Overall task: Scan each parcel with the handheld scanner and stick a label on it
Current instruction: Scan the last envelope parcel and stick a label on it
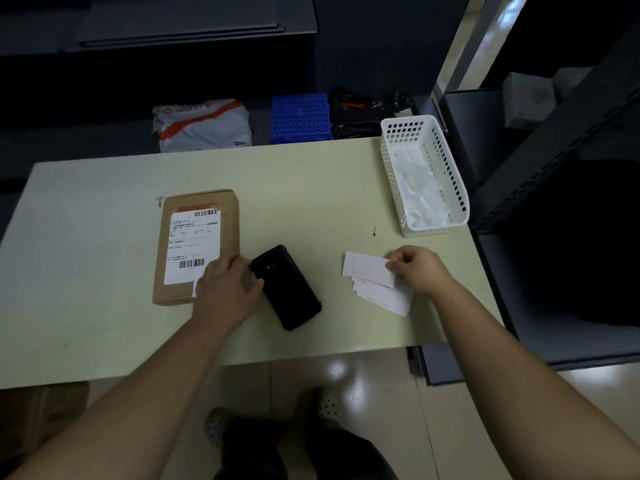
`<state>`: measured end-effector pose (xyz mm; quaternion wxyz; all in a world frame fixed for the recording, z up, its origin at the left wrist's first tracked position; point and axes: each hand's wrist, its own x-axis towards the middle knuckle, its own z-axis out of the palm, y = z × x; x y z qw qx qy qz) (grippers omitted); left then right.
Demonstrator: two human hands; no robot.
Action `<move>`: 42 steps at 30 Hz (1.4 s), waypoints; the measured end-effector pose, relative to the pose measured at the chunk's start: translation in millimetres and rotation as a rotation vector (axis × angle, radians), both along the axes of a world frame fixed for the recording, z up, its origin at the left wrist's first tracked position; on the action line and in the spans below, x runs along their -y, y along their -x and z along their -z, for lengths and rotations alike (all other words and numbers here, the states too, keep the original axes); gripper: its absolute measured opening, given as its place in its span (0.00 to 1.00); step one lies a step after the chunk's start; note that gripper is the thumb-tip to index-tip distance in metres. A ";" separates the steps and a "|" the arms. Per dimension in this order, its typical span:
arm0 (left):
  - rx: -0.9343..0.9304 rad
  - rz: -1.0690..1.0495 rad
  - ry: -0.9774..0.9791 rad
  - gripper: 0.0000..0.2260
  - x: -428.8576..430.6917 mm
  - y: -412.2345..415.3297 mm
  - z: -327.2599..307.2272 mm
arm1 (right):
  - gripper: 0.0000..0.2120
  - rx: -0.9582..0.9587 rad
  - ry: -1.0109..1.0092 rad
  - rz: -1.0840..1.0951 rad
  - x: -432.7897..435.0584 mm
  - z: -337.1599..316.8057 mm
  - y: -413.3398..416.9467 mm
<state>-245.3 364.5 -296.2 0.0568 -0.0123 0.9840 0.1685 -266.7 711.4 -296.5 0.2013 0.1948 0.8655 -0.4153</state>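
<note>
A flat brown cardboard parcel point(198, 245) with a white barcoded shipping sheet lies on the pale table point(104, 306). A small white label point(196, 286) sits at its lower right corner, partly under my left hand point(227, 287), which presses flat there with fingers spread. The black handheld scanner point(285, 287) lies on the table just right of that hand, touching it. My right hand point(415, 268) pinches the top sheet of a fanned stack of white labels point(375, 280) further right.
A white perforated basket point(424, 174) with white scraps inside stands at the table's back right. Behind the table lie a grey-and-orange poly mailer point(204, 124), a blue crate point(300, 117) and a black bag point(363, 112). Dark shelving point(554, 150) rises at the right.
</note>
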 end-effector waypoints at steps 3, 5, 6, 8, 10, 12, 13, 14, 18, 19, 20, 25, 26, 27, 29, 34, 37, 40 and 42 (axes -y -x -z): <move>0.107 0.031 -0.014 0.22 5.8 -6.2 -6.5 | 0.06 -0.025 0.147 -0.013 11.2 -30.5 1.8; 0.071 -0.001 -0.088 0.23 -0.4 -6.2 -25.8 | 0.04 -0.084 0.254 -0.026 25.4 -57.3 4.2; 0.029 -0.046 -0.174 0.22 -7.7 -4.6 -42.6 | 0.03 -0.117 0.304 -0.030 33.7 -72.7 5.6; -0.069 -0.134 -0.433 0.18 -24.9 -0.2 -84.7 | 0.02 -0.171 0.385 -0.054 51.0 -106.4 7.9; -0.131 -0.160 -0.711 0.16 -39.2 2.5 -131.4 | 0.03 -0.222 0.470 -0.092 68.4 -140.1 9.7; -0.106 -0.151 -0.910 0.17 -47.4 1.6 -170.8 | 0.02 -0.280 0.546 -0.131 84.1 -170.9 10.7; -0.102 -0.157 -0.974 0.17 -48.9 0.5 -186.0 | 0.02 -0.305 0.578 -0.142 91.2 -184.1 11.0; -0.115 -0.177 -1.022 0.17 -48.5 -1.0 -198.3 | 0.03 -0.323 0.618 -0.145 97.1 -195.3 11.0; -0.210 -0.280 -1.125 0.12 -42.7 -9.2 -232.6 | 0.07 -0.313 0.841 -0.139 113.0 -222.4 6.4; -0.213 -0.283 -1.141 0.12 -41.0 -11.7 -237.7 | 0.07 -0.309 0.878 -0.142 115.8 -226.8 3.8; -0.213 -0.280 -1.161 0.12 -39.8 -14.1 -242.9 | 0.07 -0.310 0.907 -0.143 118.6 -231.1 1.0; -0.329 -0.308 -1.040 0.16 -37.5 -18.9 -256.1 | 0.07 -0.347 0.965 -0.100 127.0 -249.9 -12.6; -0.448 -0.287 -0.881 0.17 -36.8 -20.0 -255.9 | 0.07 -0.354 0.956 -0.082 128.0 -252.4 -15.2; -0.586 -0.237 -0.695 0.18 -36.2 -21.9 -256.3 | 0.07 -0.361 0.942 -0.059 128.8 -254.0 -17.6; -0.829 -0.062 -0.414 0.16 -38.1 -23.8 -256.2 | 0.07 -0.379 0.908 -0.013 129.6 -256.0 -21.9; -0.737 0.225 -0.344 0.13 -54.1 -27.4 -253.9 | 0.07 -0.336 0.941 0.014 127.0 -259.5 -33.0; -0.650 0.243 -0.418 0.16 -59.7 -31.3 -258.1 | 0.06 -0.292 1.058 0.024 124.5 -263.8 -39.7; -0.668 0.291 -0.436 0.14 -60.8 -34.2 -262.4 | 0.06 -0.272 1.095 0.009 122.0 -270.0 -46.9; -0.695 0.333 -0.434 0.13 -59.9 -35.7 -265.5 | 0.07 -0.275 1.097 -0.004 120.4 -273.2 -50.9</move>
